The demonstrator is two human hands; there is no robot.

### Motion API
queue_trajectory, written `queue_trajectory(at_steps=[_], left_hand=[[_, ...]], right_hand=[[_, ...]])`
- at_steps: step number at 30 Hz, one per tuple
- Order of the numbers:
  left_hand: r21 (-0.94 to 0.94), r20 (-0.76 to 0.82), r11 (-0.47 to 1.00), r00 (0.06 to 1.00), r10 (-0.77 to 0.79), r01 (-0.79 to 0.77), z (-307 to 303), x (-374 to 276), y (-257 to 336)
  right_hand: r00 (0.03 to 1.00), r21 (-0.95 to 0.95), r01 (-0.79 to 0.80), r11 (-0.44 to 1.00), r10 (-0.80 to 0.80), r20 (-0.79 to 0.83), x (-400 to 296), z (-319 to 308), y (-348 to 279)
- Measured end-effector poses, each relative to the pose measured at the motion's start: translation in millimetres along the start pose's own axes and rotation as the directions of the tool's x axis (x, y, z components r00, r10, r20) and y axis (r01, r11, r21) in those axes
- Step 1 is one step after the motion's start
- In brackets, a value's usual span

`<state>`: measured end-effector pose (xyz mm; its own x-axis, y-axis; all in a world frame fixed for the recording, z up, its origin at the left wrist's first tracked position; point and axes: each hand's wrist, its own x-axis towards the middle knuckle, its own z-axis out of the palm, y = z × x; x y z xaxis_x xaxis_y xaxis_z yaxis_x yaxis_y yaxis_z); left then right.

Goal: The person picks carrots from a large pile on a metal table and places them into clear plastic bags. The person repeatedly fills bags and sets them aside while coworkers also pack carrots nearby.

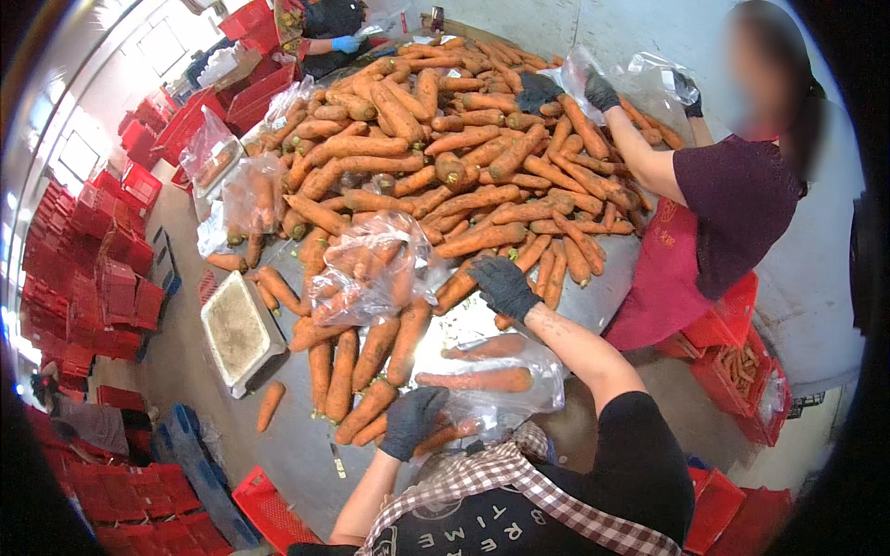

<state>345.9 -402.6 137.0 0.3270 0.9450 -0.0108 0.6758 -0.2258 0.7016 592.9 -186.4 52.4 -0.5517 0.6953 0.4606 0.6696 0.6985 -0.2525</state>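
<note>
A large heap of carrots (445, 160) covers the metal table (278, 459) before me. My left hand (415, 420), in a dark glove, is at the near edge, closed around the mouth side of a clear plastic bag (546, 375) with carrots inside. Close to its fingers lie several loose carrots (368, 410). My right hand (504, 285), gloved too, reaches over the heap's near edge with its fingers on or just above a carrot (455, 288); whether it grips is unclear. Another filled clear bag (372, 271) rests on the carrots, left of my right hand.
A scale with a dirty white pan (243, 330) stands at left. Across to the right a co-worker (737, 181) holds clear bags; another person's blue-gloved hand (346, 44) shows at the far left. Red crates (744, 368) stand at right, and many more (125, 278) are stacked at left.
</note>
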Motion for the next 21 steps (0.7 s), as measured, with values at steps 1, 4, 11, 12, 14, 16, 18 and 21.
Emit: queue_trajectory(at_steps=[1,4,11,12,14,16,18,21], left_hand=[[0.101,0.008,0.984,0.989,0.15,-0.15,1.6,1.5,-2.0],[0.141,-0.01,0.958,0.967,0.254,-0.25,6.4,-4.1,-6.0],[-0.235,-0.119,0.957,0.972,-0.204,0.172,1.3,-39.3,-24.5],[-0.289,-0.183,0.942,0.956,-0.229,0.17,2.1,-40.5,-24.1],[-0.317,-0.199,0.906,0.914,-0.352,0.28,-14.6,-30.2,-6.9],[-0.102,-0.421,0.978,0.883,-0.209,0.183,-22.6,-15.9,8.5],[0.047,-0.552,0.992,0.831,-0.074,0.119,-38.0,9.6,34.2],[0.425,-0.505,0.904,0.842,0.191,0.05,-67.1,30.5,68.4]], right_hand=[[0.998,-0.085,0.058,0.995,-0.055,0.04,6.6,13.1,7.2],[0.986,-0.206,0.13,0.97,-0.105,0.13,23.1,34.4,17.7],[0.93,-0.144,0.205,0.968,-0.147,0.337,54.5,-32.2,-7.6],[0.9,-0.114,0.153,0.982,-0.091,0.426,56.3,-44.8,-13.9],[0.871,-0.018,0.038,0.999,-0.025,0.491,53.8,-73.1,-29.5],[0.893,0.136,-0.062,0.989,-0.006,0.449,51.4,-109.3,-50.5],[0.834,0.203,-0.178,0.963,0.039,0.55,54.5,-146.3,-76.3],[0.743,0.36,-0.304,0.882,-0.017,0.669,47.0,-175.2,-97.6]])
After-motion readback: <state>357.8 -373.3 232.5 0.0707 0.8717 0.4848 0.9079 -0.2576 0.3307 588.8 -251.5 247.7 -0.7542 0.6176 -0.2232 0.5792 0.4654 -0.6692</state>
